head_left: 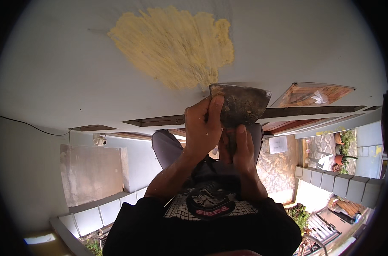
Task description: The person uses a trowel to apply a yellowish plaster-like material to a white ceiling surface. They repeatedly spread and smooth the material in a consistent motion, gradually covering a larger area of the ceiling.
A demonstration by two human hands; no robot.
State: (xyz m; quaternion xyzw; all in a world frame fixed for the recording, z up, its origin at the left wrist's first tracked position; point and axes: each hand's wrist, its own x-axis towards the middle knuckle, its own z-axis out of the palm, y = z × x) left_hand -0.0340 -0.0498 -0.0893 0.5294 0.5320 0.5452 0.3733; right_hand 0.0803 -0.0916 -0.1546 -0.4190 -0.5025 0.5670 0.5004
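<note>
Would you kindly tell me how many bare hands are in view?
2: the left hand pinches the scraper near its left edge, and the right hand grips it lower down, in front of the person's body.

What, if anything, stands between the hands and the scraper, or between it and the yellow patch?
Nothing visible does. The left hand grips the left edge of the scraper, the right hand holds it lower down, and its upper left corner appears close to the lower end of the yellow patch.
</note>
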